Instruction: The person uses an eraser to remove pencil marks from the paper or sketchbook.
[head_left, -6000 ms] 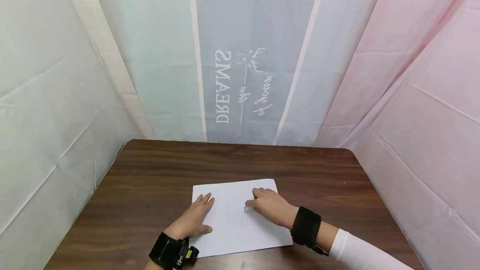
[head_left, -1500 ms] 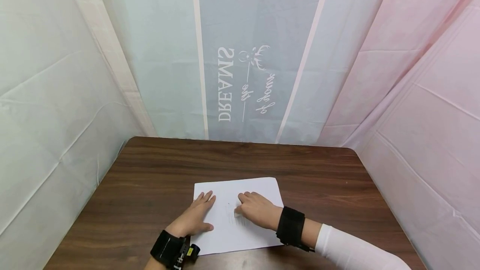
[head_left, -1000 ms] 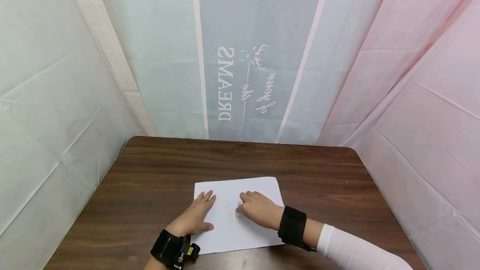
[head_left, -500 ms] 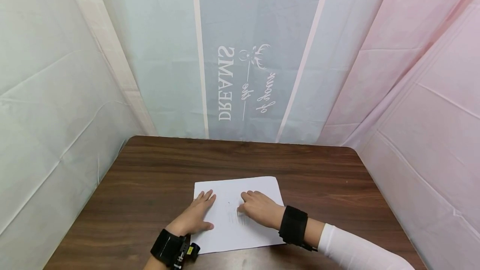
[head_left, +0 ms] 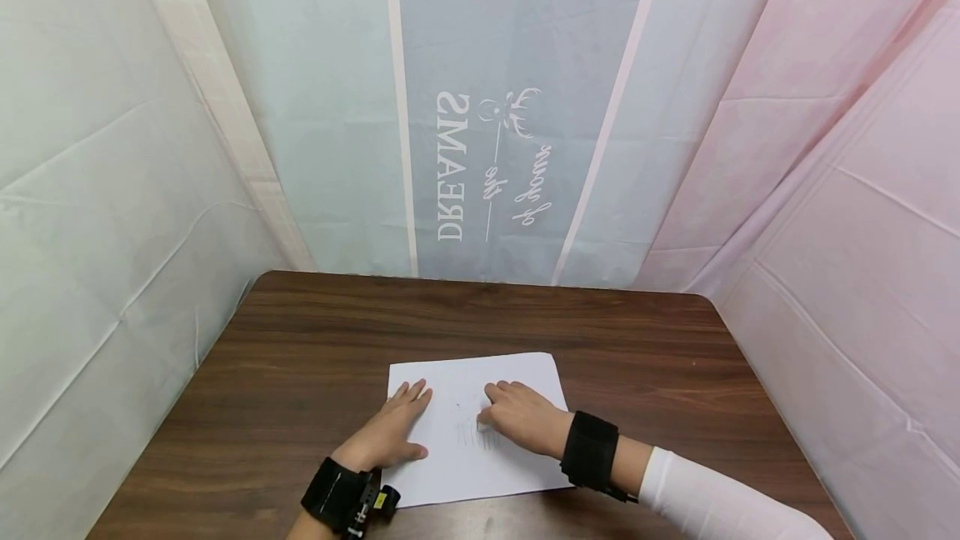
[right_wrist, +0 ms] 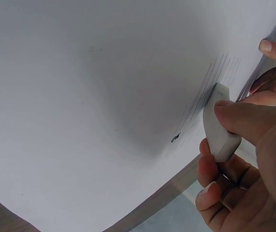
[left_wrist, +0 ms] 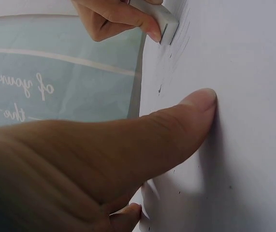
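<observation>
The right hand (head_left: 525,417) pinches the white eraser (right_wrist: 218,133), the thumb pressed on its upper face and the other fingers curled in below, on the opposite side. One end of the eraser sticks out past the thumb tip and appears to meet the paper (head_left: 480,477) among thin dark lines (right_wrist: 197,99); the other end shows bare beyond the thumb, above the curled fingers. A dark smudge (right_wrist: 175,138) sits at one end of the lines, just beside the eraser. The left hand (head_left: 386,436) grasps nothing: its fingers lie spread and straight on the left part of the paper, the thumb held out toward the lines, apart from the eraser. The paper lies on the brown counter (head_left: 615,340), near its front edge. Each wrist wears a black band (head_left: 591,450), and a white sleeve (head_left: 720,498) covers the right forearm.
</observation>
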`<state>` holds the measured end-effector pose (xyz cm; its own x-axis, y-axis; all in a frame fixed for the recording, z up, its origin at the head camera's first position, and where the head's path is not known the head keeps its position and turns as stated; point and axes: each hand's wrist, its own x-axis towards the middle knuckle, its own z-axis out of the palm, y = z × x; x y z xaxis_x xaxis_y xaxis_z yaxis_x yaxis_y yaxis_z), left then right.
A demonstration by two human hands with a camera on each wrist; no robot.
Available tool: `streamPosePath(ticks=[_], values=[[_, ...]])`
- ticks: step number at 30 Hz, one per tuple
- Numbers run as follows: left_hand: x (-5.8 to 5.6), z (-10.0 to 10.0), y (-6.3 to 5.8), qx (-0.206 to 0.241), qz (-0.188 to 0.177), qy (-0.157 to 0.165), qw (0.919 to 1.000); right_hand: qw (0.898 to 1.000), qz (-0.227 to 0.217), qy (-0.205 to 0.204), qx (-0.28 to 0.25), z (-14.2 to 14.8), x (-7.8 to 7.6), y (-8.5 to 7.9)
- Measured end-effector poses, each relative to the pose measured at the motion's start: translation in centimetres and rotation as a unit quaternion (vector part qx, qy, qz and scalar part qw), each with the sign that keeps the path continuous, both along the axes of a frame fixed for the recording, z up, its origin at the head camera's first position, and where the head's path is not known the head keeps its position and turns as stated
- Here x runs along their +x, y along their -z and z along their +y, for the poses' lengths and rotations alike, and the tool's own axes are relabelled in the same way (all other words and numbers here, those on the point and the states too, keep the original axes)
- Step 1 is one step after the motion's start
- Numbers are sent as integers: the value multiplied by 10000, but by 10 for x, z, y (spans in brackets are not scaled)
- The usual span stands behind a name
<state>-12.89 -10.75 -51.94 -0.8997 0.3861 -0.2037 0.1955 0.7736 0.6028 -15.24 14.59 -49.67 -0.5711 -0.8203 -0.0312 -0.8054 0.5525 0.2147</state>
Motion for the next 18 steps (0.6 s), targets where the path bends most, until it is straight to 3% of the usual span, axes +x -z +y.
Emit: streamPosePath(ticks=[18], values=[[-1, 0, -1, -31, -66, -29, 10000, 9999, -109, 75, -85, 2, 1, -4]])
